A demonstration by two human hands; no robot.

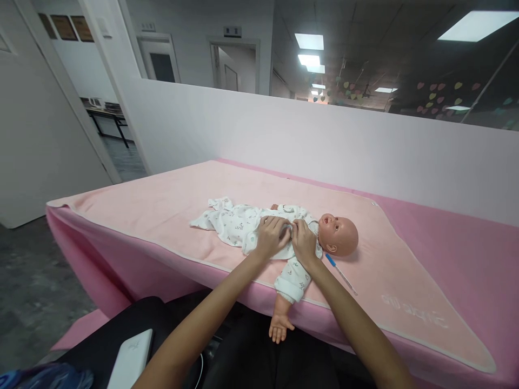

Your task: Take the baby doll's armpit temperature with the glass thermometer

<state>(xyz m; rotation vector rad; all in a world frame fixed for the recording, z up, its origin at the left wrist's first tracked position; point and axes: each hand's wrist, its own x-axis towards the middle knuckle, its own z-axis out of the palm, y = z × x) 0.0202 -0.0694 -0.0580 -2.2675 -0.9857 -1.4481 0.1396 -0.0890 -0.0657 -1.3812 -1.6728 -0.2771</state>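
Note:
A baby doll (pixel 339 235) lies on its back across the mat, head to the right. It wears a white printed romper (pixel 239 227), and one doll arm (pixel 281 319) hangs over the table's near edge. My left hand (pixel 272 235) is curled at the romper's chest, fingertips on the cloth. Right beside it, my right hand (pixel 303 237) pinches the front of the romper close to the collar. The two sets of fingertips almost meet; whatever small part they hold between them is hidden. A thin stick with a blue end (pixel 340 273) rests near the doll's head.
The doll lies on a peach mat (pixel 146 216) over a pink-covered table (pixel 466 243). A white wall (pixel 324 140) with glass above runs behind it. At lower left, a white flat device (pixel 132 359) sits on a black surface beside a cable.

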